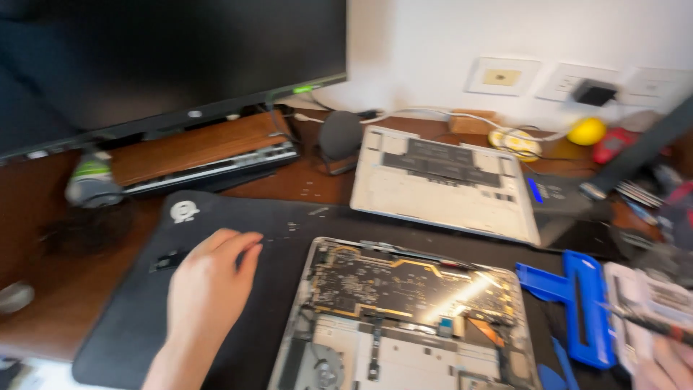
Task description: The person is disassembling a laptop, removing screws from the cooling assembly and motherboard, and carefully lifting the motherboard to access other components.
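My left hand (206,289) lies flat, fingers together, on a black work mat (130,318), its fingertips near a few tiny screws and a small dark part (170,260). Just right of it sits an opened laptop base (404,318) with its circuit board and fan exposed. My right hand (668,365) shows only at the bottom right corner, closed around a thin dark tool (642,321) that points left over a white parts tray (650,303).
The removed laptop bottom cover (440,184) lies inside-up behind the base. A blue plastic pry tool (581,303) sits at right. A big monitor (166,58) on a wooden stand, a small grey speaker (339,137), cables and a yellow ball (586,131) crowd the back.
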